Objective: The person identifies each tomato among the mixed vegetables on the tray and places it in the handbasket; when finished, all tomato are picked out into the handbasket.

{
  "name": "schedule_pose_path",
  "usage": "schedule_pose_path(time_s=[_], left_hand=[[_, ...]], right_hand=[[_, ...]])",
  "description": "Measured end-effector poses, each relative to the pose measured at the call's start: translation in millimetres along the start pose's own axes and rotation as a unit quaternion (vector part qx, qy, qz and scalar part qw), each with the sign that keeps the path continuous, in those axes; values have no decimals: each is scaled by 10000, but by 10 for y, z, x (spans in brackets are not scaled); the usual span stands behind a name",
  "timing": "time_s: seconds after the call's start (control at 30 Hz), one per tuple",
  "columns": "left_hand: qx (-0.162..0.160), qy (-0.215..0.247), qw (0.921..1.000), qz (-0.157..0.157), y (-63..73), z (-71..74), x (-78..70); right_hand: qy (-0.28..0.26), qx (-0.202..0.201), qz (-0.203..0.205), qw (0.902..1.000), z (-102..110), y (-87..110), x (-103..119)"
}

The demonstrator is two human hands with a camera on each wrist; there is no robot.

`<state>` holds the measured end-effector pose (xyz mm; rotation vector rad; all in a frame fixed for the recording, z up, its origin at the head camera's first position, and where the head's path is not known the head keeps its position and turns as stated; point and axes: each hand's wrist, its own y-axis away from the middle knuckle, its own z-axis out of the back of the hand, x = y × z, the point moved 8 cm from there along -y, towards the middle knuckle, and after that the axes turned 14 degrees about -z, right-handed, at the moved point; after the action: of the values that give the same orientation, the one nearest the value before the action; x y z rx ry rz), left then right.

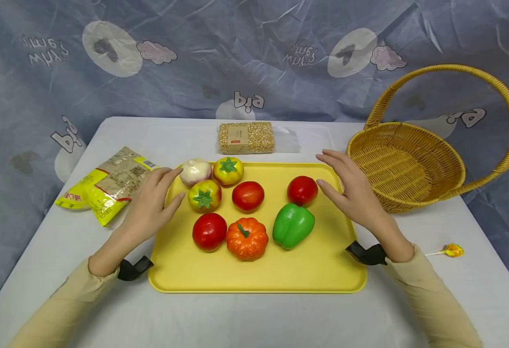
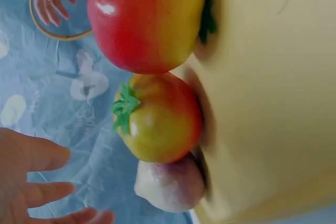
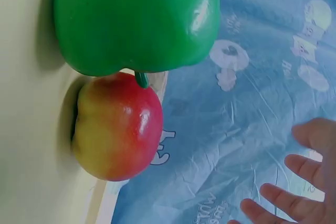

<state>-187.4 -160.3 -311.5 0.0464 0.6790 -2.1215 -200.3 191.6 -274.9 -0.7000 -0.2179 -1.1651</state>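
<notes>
A yellow tray (image 1: 306,278) holds toy produce. My left hand (image 1: 148,205), fingers spread and holding nothing, hovers over its left edge. Near those fingertips are a white-and-purple garlic bulb (image 1: 196,171) and two yellow tomatoes with green leaf tops, one nearer (image 1: 204,195) and one farther (image 1: 228,170). Over the right edge hovers my empty right hand (image 1: 356,193), its thumb close to a red tomato (image 1: 302,190). A green bell pepper (image 1: 293,226) lies just in front of that tomato. Two more red tomatoes (image 1: 247,196) and an orange pumpkin (image 1: 247,239) sit mid-tray.
Right of the tray stands a wicker basket (image 1: 402,164) with a tall handle. A lollipop (image 1: 453,250) lies in front of it. Behind the tray is a clear bag of corn kernels (image 1: 259,137). A yellow snack-type packet (image 1: 106,186) lies left, beside my left hand.
</notes>
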Motion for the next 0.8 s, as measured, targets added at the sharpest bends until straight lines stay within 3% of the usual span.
schedule_pose_path(time_s=[0.17, 0.33, 0.47, 0.57, 0.8], left_hand=[[621, 6, 9972, 416, 110, -168, 140], [1438, 99, 9853, 921, 225, -337, 305], [1881, 226, 9761, 1065, 278, -425, 399], [1993, 458, 9730, 1071, 293, -477, 441], [1828, 796, 9729, 1173, 305, -551, 512]], right_hand=[[-273, -546, 232, 9979, 89, 23, -40], [-468, -693, 187, 9963, 92, 46, -129], [-567, -694, 98, 9959, 60, 51, -224], [-561, -617, 31, 9965, 20, 44, -291], [-451, -328, -219, 9982, -60, 25, -410]])
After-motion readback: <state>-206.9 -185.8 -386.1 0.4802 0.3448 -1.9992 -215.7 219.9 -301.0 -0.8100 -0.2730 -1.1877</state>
